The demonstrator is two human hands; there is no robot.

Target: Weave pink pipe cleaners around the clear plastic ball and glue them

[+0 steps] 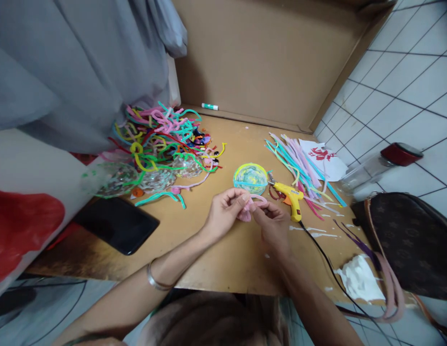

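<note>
Near the middle of the table, my left hand [229, 209] and my right hand [272, 221] meet with fingers pinched on a pink pipe cleaner [247, 213]. It is bent into loops, and one loop stands out above my right fingers. Just beyond lies a round disc [250, 179] of mottled green, yellow and white, with a yellow rim and a light blue strip across it. A yellow glue gun [291, 196] rests right of the disc, its nozzle close to the disc's edge. My fingers partly cover the pink piece.
Loose pipe cleaners [299, 163] lie at the back right by a paper with a red print [322, 156]. A tangled heap of pipe cleaners [162, 129] fills the back left. A black phone [118, 225], a brown bag [407, 240], a clear bottle [371, 168] and white tissue [362, 278] flank the table [223, 264].
</note>
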